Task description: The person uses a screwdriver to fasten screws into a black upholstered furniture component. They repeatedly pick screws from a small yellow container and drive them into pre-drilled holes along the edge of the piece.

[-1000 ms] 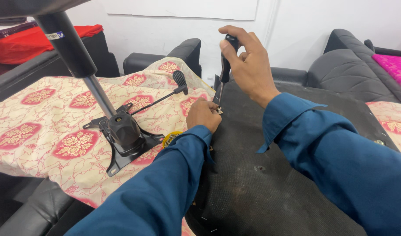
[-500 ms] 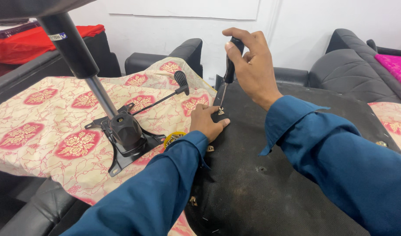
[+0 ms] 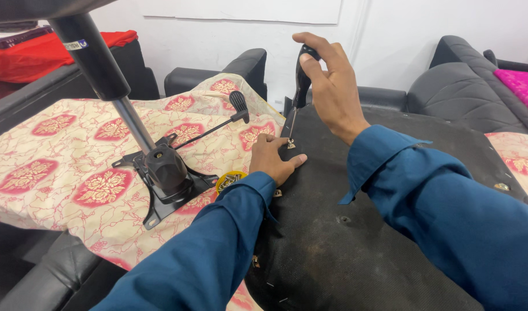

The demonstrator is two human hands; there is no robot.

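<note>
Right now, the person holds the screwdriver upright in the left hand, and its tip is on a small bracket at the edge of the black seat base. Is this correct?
Not quite. The head view shows the screwdriver held upright in the right hand, not the left. The left hand rests flat on the black seat base, beside the small bracket where the tip sits. The rest is correct.
</note>
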